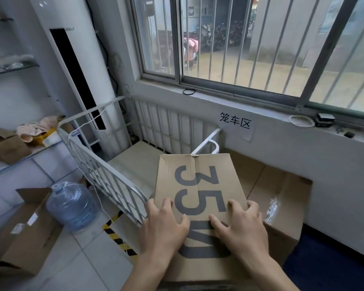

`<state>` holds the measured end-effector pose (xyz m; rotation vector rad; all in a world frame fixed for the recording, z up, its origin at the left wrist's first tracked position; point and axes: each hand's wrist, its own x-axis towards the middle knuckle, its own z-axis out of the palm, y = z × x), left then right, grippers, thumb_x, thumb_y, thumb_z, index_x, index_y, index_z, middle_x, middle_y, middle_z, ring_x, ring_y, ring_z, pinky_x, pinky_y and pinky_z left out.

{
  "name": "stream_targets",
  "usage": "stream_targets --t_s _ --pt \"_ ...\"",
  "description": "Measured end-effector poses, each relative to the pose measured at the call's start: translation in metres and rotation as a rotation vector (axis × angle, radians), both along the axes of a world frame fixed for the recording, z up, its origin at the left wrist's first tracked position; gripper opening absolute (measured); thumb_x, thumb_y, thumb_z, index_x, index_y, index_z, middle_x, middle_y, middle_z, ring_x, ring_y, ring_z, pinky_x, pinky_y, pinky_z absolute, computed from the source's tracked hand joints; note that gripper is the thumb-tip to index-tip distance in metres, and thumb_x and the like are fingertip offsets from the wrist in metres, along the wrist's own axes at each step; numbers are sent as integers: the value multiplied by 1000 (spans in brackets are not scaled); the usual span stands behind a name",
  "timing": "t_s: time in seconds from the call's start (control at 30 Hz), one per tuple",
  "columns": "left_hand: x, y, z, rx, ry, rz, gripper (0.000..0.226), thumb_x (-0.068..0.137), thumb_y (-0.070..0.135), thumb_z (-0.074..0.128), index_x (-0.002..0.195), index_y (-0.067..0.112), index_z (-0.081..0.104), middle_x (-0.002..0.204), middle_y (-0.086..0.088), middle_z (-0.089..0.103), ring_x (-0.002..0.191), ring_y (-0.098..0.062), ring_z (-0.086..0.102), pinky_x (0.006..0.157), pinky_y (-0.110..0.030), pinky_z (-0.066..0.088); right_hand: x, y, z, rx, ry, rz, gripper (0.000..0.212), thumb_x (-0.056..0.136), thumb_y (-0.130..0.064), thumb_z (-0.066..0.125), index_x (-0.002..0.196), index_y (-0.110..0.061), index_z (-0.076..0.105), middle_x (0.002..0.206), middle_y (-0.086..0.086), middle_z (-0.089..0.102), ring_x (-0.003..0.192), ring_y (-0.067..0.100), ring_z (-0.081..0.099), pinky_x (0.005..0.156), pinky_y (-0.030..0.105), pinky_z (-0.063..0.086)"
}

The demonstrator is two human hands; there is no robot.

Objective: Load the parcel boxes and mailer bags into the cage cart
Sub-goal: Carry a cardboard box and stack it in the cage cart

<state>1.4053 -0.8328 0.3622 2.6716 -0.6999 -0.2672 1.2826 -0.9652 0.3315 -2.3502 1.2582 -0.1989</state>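
Right at the front corner of the white cage cart (105, 175), both hands are on a brown cardboard box (200, 162) printed 350. Left hand (164, 227) and right hand (240, 225) clamp its long sides, fingers splayed over the edges, thumbs on top. Box hangs above the cart's right rail, beside an open carton (282, 196).

Barred sliding window (240, 38) above a grey concrete sill (219, 97), admitting daylight from a paved yard outside; a paper sign (235, 124) with three printed characters hangs on the white wall (303, 164) below the sill. At left, a tall white air conditioner (97, 59) stands in the corner beside glass shelves (13, 66). Pale floor tiles (82, 265) carry yellow-and-black striped tape (116, 236), with a blue water jug (72, 206) standing nearby.
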Motion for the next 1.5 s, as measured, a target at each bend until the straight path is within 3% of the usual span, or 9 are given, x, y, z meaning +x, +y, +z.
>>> stream_targets --t_s 0.23,0.4,0.57,0.73,0.93,1.07,1.2,1.37,1.5 --pt "19 -53 -51 20 20 187 38 91 55 51 122 34 51 145 -3 36 102 -23 65 67 -24 38 43 -59 -51 124 71 128 63 79 -77 49 126 -36 41 140 8 33 128 27 41 105 42 46" --pt "20 -87 -113 1 113 364 30 91 57 50 113 37 48 146 1 32 105 -20 62 70 -25 39 63 -111 -104 206 159 272 58 80 -76 48 126 -41 40 152 9 22 138 28 31 112 44 39" --pt "-14 -106 -208 28 252 553 29 89 62 51 108 41 44 145 3 32 108 -15 57 78 -26 47 56 -144 -173 255 246 377 49 85 -73 46 123 -41 50 154 5 25 137 24 32 114 44 38" --pt "-13 -119 -278 77 336 615 31 90 62 50 110 40 40 145 3 30 93 -11 48 78 -26 50 70 -163 -238 276 274 459 55 86 -72 43 128 -38 54 154 5 26 137 24 33 112 42 38" --pt "48 -135 -406 72 286 615 39 92 59 51 120 32 51 144 2 34 89 -9 43 63 -21 40 130 -195 -379 332 228 534 57 88 -63 52 138 -34 53 155 6 24 142 25 29 114 40 38" --pt "63 -157 -514 113 264 612 41 91 62 49 121 34 51 148 3 27 97 -9 48 73 -24 42 148 -214 -504 288 290 482 76 84 -74 51 152 -46 31 155 8 18 140 27 29 113 42 38" --pt "65 -159 -599 40 252 639 50 94 61 46 135 32 48 160 9 23 127 -11 49 77 -23 34 147 -219 -593 293 334 485 72 85 -78 45 149 -46 37 158 2 16 139 21 33 109 35 39" --pt "78 -156 -717 -55 294 592 56 95 55 53 141 24 46 157 3 25 123 -14 49 78 -20 39 152 -220 -701 358 344 571 64 92 -64 53 150 -42 37 161 -3 3 147 22 20 119 38 25" --pt "90 -156 -784 -171 266 598 51 91 50 65 132 20 60 139 4 48 115 -12 53 85 -20 41 166 -234 -760 305 222 608 61 93 -59 54 148 -35 45 159 -3 13 145 23 25 117 38 29"
